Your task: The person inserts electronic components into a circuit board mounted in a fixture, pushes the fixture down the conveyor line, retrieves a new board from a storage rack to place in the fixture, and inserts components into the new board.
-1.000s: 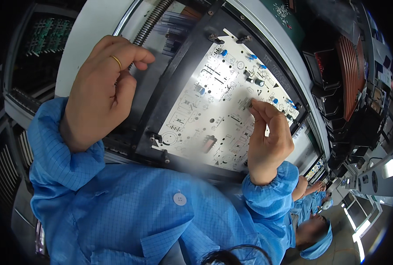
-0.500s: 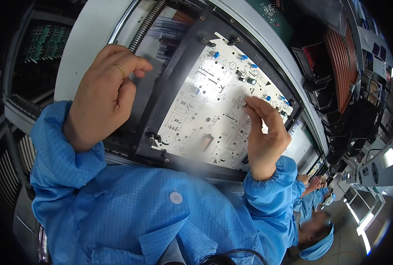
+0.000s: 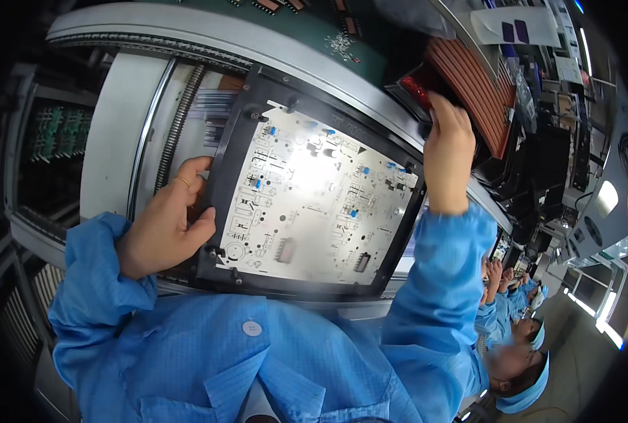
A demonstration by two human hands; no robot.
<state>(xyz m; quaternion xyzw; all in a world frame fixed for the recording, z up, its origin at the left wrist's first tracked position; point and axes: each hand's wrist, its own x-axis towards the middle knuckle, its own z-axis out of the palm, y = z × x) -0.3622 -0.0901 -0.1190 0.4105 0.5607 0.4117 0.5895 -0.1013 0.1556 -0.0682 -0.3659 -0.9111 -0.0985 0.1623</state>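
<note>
A white circuit board [image 3: 307,197] with small blue and black parts lies in a black carrier frame [image 3: 223,176] on a conveyor. My left hand [image 3: 166,222], with a ring on one finger, rests on the frame's left edge, thumb and fingers against it. My right hand [image 3: 448,151] is raised to the far right, its fingers reaching into a red parts bin [image 3: 416,88] beside a ribbed orange-brown tray [image 3: 472,81]. Whether it holds anything is hidden. Both arms wear blue sleeves.
The grey conveyor rail [image 3: 208,35] curves along the back, with a green circuit board [image 3: 328,32] beyond it. A rack of green boards [image 3: 46,134] sits at the left. Other people in blue coats and caps [image 3: 518,352] work at lower right.
My right hand has left the board and gone up and right to the red bin. My left hand has slid down to the frame's left edge. The view has shifted.
</note>
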